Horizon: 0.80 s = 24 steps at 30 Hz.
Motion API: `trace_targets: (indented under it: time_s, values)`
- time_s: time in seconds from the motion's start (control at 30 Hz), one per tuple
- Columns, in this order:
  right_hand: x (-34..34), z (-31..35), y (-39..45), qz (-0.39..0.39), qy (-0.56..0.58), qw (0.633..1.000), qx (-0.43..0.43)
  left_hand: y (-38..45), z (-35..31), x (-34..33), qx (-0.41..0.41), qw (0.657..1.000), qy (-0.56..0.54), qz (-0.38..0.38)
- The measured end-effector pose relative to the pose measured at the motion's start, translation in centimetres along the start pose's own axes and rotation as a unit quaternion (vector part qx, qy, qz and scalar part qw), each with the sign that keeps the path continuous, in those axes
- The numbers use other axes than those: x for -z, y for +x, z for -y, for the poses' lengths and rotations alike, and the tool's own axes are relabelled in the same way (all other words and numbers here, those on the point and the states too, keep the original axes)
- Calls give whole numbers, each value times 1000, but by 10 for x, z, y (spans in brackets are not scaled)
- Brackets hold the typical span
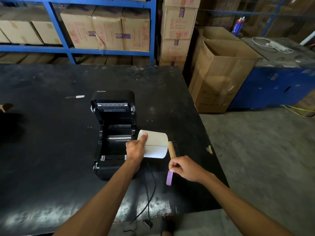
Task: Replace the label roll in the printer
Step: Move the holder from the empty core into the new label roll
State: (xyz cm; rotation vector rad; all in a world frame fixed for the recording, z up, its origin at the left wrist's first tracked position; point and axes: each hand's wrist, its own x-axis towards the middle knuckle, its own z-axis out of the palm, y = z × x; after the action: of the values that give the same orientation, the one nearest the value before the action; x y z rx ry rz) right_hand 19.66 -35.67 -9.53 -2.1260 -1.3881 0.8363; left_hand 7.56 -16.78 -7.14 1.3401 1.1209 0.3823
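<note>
A black label printer (113, 133) stands on the black table (51, 133) with its lid swung open toward the back and its roll bay showing no roll. My left hand (136, 147) grips a white label roll (156, 144) just right of the printer, thumb on its near end. My right hand (185, 167) pinches a purple strip of tape (169, 178) that hangs down from the fingers. A brown cardboard core (172, 149) lies on the table between the roll and my right hand.
A black cable (148, 193) runs from the printer over the table's front edge. A small knife-like tool (75, 97) lies at the back left. Open cardboard boxes (219, 74) stand to the right; blue shelving (109, 51) with cartons is behind.
</note>
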Motion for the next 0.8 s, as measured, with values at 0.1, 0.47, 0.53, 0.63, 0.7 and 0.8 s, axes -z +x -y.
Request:
trace_targets:
  time_s: [0.1, 0.47, 0.53, 0.63, 0.7, 0.8]
  values:
    - [-30, -18, 4, 26, -10, 999, -23, -2, 9, 0, 2, 1000, 6, -1]
    - [-90, -41, 29, -19, -93, 995, -5, -1, 37, 6, 36, 999, -21, 21]
    - [-92, -44, 27, -33, -126, 991, 29, -3, 38, 8, 33, 999, -27, 34]
    - [-97, -48, 25, -50, -158, 984, 57, -4, 34, 11, 23, 998, -33, 55]
    - [-99, -51, 23, -50, -168, 983, 62, -6, 31, 11, 12, 997, -34, 62]
    - [-100, -53, 21, -52, -170, 982, 68, -8, 29, 9, 3, 997, -33, 65]
